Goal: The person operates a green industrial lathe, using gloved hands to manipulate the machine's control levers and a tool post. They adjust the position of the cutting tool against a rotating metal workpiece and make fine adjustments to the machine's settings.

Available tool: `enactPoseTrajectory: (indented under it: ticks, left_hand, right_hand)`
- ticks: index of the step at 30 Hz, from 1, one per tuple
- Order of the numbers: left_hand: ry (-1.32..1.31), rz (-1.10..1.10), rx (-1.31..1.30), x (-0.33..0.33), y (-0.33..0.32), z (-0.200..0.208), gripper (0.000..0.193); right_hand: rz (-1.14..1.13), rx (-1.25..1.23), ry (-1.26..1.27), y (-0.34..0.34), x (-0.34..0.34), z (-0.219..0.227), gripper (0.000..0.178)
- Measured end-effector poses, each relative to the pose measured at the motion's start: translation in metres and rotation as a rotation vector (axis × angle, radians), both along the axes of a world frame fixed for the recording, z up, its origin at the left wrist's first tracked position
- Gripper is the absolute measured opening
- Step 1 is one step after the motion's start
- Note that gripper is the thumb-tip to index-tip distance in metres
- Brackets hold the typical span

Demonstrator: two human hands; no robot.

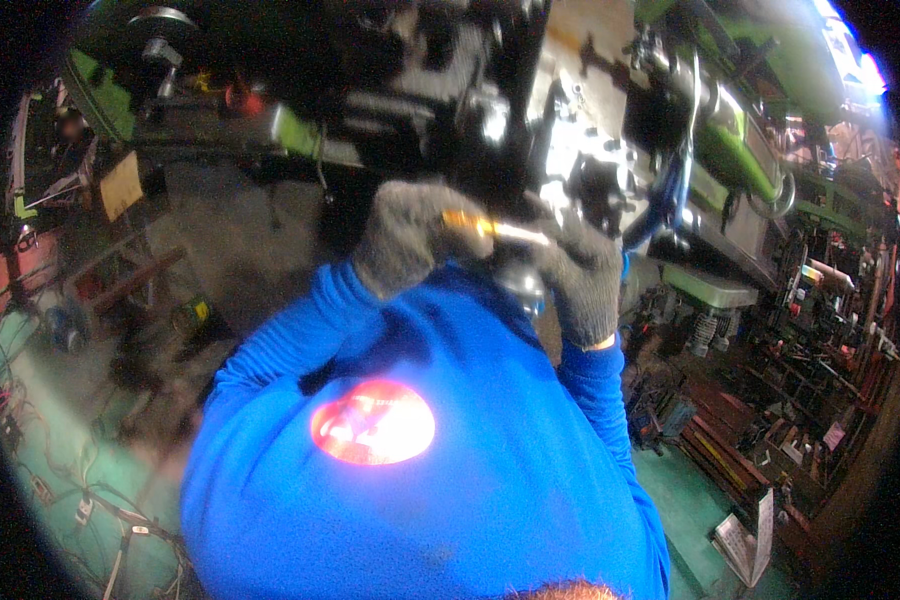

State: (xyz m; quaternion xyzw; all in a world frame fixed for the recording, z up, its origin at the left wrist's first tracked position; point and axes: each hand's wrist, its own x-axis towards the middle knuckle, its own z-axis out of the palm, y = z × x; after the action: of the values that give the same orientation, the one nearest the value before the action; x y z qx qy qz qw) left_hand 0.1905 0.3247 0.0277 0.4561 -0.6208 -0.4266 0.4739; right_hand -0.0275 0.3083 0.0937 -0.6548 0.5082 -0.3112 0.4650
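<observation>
In the head view, the left hand (400, 235), in a grey knitted glove, is closed round the yellow-orange end of a slim rod (518, 232), whose bright silvery end points right. The rod lies roughly level between the hands, in front of the person's blue top (450, 480). The right hand (585, 280), gloved alike, has its fingers bent at the silvery end; blur hides whether they grip it or only touch it. Just on the near side of the rod sits a rounded shiny metal thing (520, 287). Beyond the hands, brightly lit metal machine parts (580, 150) stand at the far side, with a blue bar (682, 185) to their right. Cables (85, 500) lie at the near left, an open white booklet (745, 548) at the near right.
</observation>
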Motion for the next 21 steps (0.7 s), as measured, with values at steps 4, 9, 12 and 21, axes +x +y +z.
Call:
enactPoseTrajectory:
  ticks: [4,9,12,21]
  left_hand:
    - [0.001,-0.005,0.031,-0.001,0.0,-0.002,0.039]
    - [-0.068,0.025,0.039,-0.003,-0.002,-0.007,0.055]
    - [0.477,-0.019,0.395,-0.012,-0.002,0.0,0.054]
    - [0.843,-0.049,0.567,-0.021,-0.004,-0.01,0.06]
  right_hand:
    - [-0.01,0.084,0.052,0.002,-0.006,-0.003,0.032]
    - [-0.005,0.054,0.085,0.0,-0.003,0.0,0.031]
    - [-0.051,0.077,0.029,0.002,-0.003,-0.004,0.03]
    - [-0.003,-0.186,0.224,0.003,0.007,0.0,0.027]
